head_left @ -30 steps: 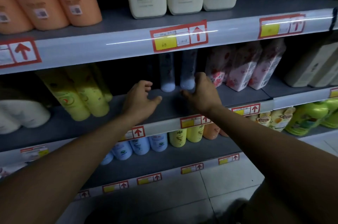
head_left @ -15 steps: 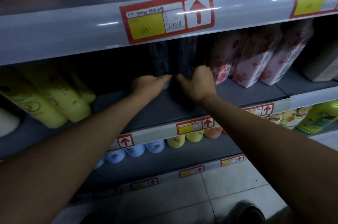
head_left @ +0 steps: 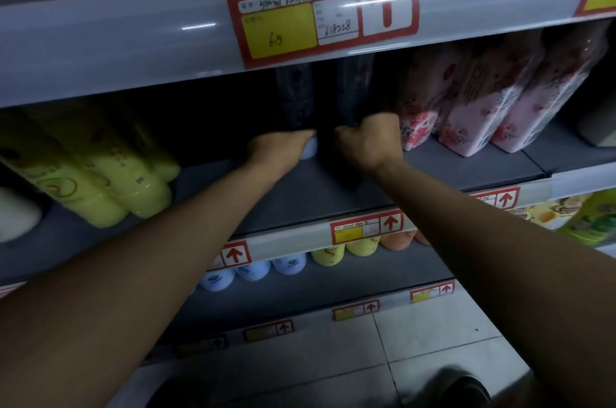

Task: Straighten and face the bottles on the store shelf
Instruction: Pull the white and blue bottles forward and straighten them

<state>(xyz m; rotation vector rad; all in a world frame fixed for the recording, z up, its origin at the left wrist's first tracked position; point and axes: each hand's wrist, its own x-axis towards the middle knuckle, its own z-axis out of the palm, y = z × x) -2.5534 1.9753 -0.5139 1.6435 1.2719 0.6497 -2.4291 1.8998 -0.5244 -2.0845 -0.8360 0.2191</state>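
Both forearms reach deep into the grey metal shelf (head_left: 450, 170). Left hand (head_left: 278, 149) wraps the pale base of the left dark tall bottle (head_left: 296, 97); right hand (head_left: 370, 140) grips the right dark tall bottle (head_left: 355, 87). Both bottles stand at the rear, beside floral pink-white packs (head_left: 473, 107).

Dim, soft footage; glare streaks the shelf edge (head_left: 133, 40).

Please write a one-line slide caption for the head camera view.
Left hand and right hand each grip a dark tall bottle on the grey store shelf.
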